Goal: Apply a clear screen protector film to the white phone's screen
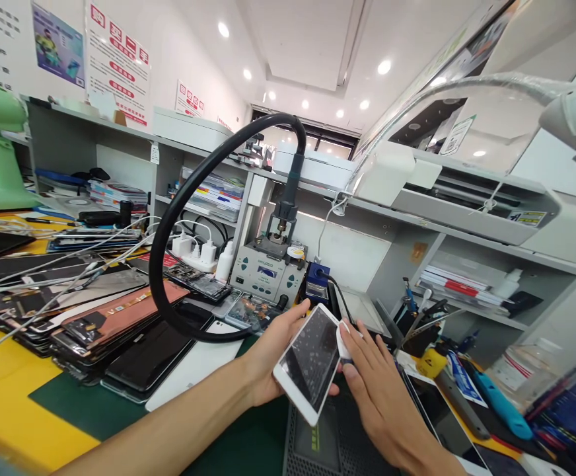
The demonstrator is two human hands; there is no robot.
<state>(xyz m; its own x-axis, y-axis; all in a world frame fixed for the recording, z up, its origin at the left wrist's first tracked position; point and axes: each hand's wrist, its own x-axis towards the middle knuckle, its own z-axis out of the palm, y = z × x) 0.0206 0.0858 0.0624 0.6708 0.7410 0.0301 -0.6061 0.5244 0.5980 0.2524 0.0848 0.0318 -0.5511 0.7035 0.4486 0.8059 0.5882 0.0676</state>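
Note:
A white-framed smartphone (312, 357) lies tilted in my left hand (274, 354), whose fingers wrap around its edges. Light specks or droplets dot its dark screen. My right hand (374, 390) is closed over a small white wad (343, 342), which looks like a tissue or cloth, at the phone's right edge; part of the wad is hidden under the fingers. Below both hands lie a black perforated mat (318, 456) and a dark green mat (238, 439).
Stacked phones and screens (119, 324) cover the left side. A thick black hose (162, 244) loops up from the grey rework station (268, 274). On the right lie a white tablet (441, 413), a blue-handled tool (503, 403) and a clear bottle (520, 370).

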